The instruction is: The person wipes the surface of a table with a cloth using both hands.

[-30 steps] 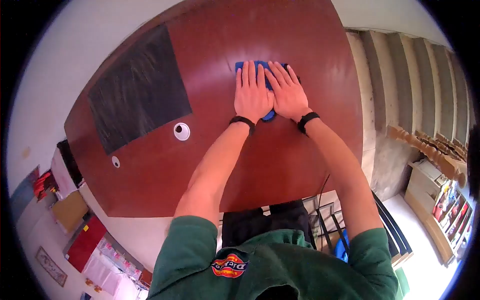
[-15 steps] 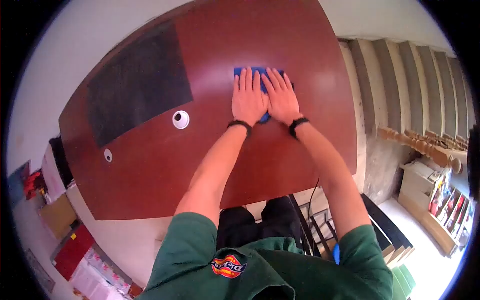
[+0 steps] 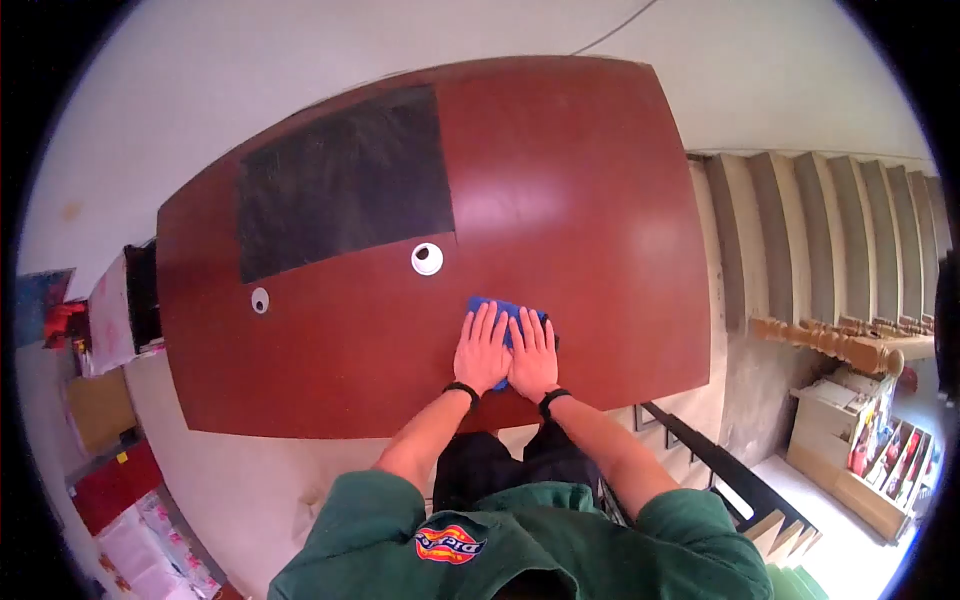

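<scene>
A folded blue cloth (image 3: 482, 302) lies on the red-brown desk top (image 3: 600, 240), close to the edge nearest my body. On the cloth's left part rests my left hand (image 3: 483, 350), palm down with its fingers stretched out. My right hand (image 3: 533, 352) lies flat beside it, on the right part of the cloth, fingers extended. The two hands touch or nearly touch near the thumbs. Most of the cloth is hidden under them; its blue top edge shows beyond the fingertips. Both wrists carry a black band.
A dark mat-like rectangle (image 3: 345, 180) covers the desk's far left. Two white round grommets, one larger (image 3: 427, 259) and one smaller (image 3: 260, 300), sit nearer. Stairs (image 3: 790, 230) with a wooden railing (image 3: 830, 345) rise at right, above a shelf unit (image 3: 850, 455).
Both hands and the blue cloth have moved from the far middle of the desk toward my body. The camera view has shifted too, with more of the wall beyond the desk visible.
</scene>
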Demonstrator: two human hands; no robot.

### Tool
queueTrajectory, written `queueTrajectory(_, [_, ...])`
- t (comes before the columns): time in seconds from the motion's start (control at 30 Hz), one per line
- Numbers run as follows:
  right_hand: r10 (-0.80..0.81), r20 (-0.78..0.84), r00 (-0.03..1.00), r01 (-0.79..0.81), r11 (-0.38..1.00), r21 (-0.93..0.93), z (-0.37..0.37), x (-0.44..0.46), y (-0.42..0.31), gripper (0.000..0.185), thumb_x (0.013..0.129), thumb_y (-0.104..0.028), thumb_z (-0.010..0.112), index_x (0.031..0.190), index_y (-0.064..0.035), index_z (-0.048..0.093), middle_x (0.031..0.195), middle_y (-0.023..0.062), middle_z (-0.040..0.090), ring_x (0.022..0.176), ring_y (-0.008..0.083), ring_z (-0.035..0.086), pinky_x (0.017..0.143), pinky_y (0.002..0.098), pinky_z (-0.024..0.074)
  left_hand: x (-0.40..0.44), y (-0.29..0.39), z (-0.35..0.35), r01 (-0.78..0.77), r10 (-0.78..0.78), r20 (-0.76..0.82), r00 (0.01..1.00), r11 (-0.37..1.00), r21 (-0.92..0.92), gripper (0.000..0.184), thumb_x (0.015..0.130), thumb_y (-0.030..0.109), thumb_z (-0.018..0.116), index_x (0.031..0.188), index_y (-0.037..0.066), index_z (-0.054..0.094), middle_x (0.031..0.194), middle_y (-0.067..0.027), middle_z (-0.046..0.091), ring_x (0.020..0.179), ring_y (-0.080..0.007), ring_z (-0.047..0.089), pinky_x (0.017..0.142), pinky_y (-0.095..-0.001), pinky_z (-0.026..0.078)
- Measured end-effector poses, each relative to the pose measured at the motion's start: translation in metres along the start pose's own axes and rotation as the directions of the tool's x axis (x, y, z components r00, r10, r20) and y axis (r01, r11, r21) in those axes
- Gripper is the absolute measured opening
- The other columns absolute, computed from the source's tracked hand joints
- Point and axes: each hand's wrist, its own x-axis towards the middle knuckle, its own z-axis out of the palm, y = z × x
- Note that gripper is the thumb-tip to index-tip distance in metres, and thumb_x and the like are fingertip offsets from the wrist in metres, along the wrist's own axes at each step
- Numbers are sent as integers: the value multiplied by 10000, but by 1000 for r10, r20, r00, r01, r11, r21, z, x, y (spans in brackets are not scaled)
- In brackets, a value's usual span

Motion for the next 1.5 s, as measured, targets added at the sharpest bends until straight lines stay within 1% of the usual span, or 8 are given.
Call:
queueTrajectory(0.17, [-82, 67, 994, 82, 997, 5, -3, 15, 12, 642, 1044, -296, 538, 1607, 5, 462, 1756, 212, 316, 1651, 377, 236, 1344, 588, 135, 7, -5, 3, 19, -21, -28, 999, 999, -43, 663, 962, 351, 611, 1524, 2, 568, 1687, -233, 418, 1610, -371, 321, 1340, -554, 223])
queueTrajectory(0.3, [-159, 30, 987, 160, 986, -37, -8, 63, 27, 643, 1022, -287, 560, 1585, 12, 472, 1728, 225, 355, 1629, 391, 277, 1338, 591, 166, 46, -17, 2, 74, -78, -79, 994, 996, -52, 674, 945, 344, 621, 1513, -15, 566, 1675, -250, 427, 1602, -390, 333, 1337, -564, 225])
queueTrajectory(0.4, [-200, -2, 980, 199, 980, -28, -17, 108, 39, 627, 1018, -274, 569, 1582, -10, 486, 1727, 199, 370, 1623, 371, 301, 1334, 585, 194, 86, -28, -4, 100, -103, -111, 988, 994, -34, 675, 939, 323, 620, 1523, -8, 548, 1661, -253, 443, 1587, -399, 358, 1333, -576, 227])
queueTrajectory(0.6, [-243, 54, 969, 246, 967, -62, -28, 178, 60, 629, 1052, -310, 535, 1617, -45, 464, 1733, 171, 379, 1630, 338, 298, 1346, 550, 167, 146, -47, -8, 148, -151, -110, 982, 988, -34, 660, 967, 320, 609, 1530, -16, 537, 1674, -267, 411, 1609, -408, 313, 1338, -588, 191])
queueTrajectory(0.77, [-280, -37, 959, 277, 958, -79, -29, 228, 74, 602, 1061, -329, 528, 1591, -48, 488, 1705, 171, 420, 1606, 343, 339, 1336, 564, 199, 193, -68, -12, 122, -128, -191, 973, 992, -42, 666, 943, 300, 607, 1521, -27, 544, 1635, -277, 453, 1580, -432, 347, 1327, -591, 217])
queueTrajectory(0.93, [-261, -103, 960, 254, 964, -81, -25, 273, 84, 586, 1057, -329, 533, 1576, -59, 507, 1697, 169, 427, 1599, 343, 348, 1329, 566, 220, 239, -91, -12, 86, -92, -236, 967, 996, -34, 652, 930, 298, 626, 1500, -13, 563, 1624, -263, 472, 1568, -414, 369, 1323, -578, 234])
queueTrajectory(1.37, [-263, -142, 954, 245, 961, -129, -22, 287, 88, 593, 1062, -317, 520, 1593, -55, 488, 1703, 156, 433, 1603, 333, 354, 1335, 544, 217, 254, -101, -5, 78, -71, -311, 948, 997, 11, 643, 943, 335, 635, 1494, 9, 581, 1614, -233, 500, 1558, -380, 392, 1318, -555, 246])
queueTrajectory(1.5, [-224, -106, 969, 205, 964, -170, -21, 262, 81, 599, 1071, -315, 498, 1609, -53, 468, 1720, 163, 406, 1618, 342, 323, 1341, 543, 197, 232, -89, -5, 88, -69, -258, 964, 994, 64, 643, 973, 348, 602, 1523, 17, 567, 1640, -228, 478, 1576, -372, 374, 1328, -552, 221])
